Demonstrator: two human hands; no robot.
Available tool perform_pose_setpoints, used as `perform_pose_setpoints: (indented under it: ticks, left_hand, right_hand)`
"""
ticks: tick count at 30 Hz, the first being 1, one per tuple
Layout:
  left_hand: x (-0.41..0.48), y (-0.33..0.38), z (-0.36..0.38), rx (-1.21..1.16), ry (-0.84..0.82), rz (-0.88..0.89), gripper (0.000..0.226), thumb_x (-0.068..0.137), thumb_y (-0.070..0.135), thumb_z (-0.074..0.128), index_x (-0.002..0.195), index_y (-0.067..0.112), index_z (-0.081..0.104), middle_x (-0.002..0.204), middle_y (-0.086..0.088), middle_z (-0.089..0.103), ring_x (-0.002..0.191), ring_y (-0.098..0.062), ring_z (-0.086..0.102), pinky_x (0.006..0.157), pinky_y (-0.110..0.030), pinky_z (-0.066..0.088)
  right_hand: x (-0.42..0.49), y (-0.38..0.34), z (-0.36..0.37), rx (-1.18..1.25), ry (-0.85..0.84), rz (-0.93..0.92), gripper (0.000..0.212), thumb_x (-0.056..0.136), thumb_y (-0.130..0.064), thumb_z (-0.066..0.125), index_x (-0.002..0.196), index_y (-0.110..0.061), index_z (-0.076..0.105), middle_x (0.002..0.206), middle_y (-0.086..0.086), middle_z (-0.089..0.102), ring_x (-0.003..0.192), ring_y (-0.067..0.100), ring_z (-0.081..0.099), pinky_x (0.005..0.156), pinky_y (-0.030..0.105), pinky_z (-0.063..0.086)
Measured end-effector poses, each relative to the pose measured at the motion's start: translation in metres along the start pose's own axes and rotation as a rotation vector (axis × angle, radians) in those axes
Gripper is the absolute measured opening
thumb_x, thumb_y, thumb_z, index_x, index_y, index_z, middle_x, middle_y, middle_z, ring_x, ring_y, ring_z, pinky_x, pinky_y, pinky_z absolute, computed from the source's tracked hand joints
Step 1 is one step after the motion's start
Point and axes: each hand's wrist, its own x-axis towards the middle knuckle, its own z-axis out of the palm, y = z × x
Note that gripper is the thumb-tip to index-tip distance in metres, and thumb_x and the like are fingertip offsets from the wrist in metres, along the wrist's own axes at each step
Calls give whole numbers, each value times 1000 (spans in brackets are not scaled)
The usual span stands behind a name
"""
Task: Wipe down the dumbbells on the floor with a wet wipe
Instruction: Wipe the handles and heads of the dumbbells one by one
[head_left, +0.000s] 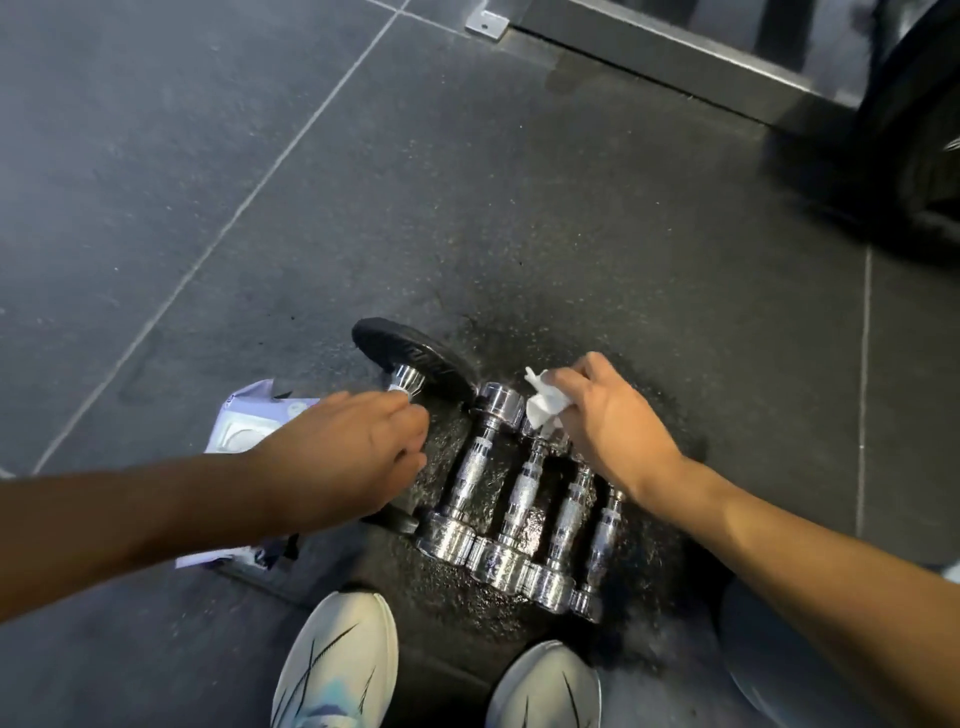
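Note:
Several chrome dumbbells (519, 499) lie side by side on the dark rubber floor, their near heads lined up towards my feet. To their left is a larger dumbbell with black plates (410, 353); my left hand (353, 447) grips its bar, which the hand hides. My right hand (602, 415) holds a crumpled white wet wipe (543, 402) over the far heads of the chrome dumbbells, next to the first one's far head (501, 405).
A purple-and-white pack of wet wipes (249, 426) lies on the floor under my left forearm. My two white shoes (337, 660) stand just in front of the dumbbells. A metal frame base (675, 47) and a big black weight plate (914, 130) sit at the far right.

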Motion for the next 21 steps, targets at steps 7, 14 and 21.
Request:
perform_pose_setpoints:
  ticks: [7,14,21]
  left_hand:
    - [61,28,10,-177,-414,-159,16,101,22,39,94,20,53,94,1,59,85,-18,55,71,-34,43]
    - [79,23,41,-264,-371,-314,23,97,8,45,107,16,63,101,-4,70,86,-20,63,70,-36,54]
    - [74,4,61,-464,-234,-377,31,99,19,46,124,35,57,108,0,68,82,-18,66,71,-37,57]
  right_hand:
    - [20,-8,61,122,9,137,24,99,-10,58,119,-10,70,118,11,63,97,28,67,90,35,56]
    - [-19,-46,84,75,17,69,28,96,1,56,121,-6,67,116,11,66,110,29,59,97,37,52]
    - [-13,-42,87,10,90,-56,41,87,6,72,123,-13,68,116,9,62,95,25,63,72,36,62]
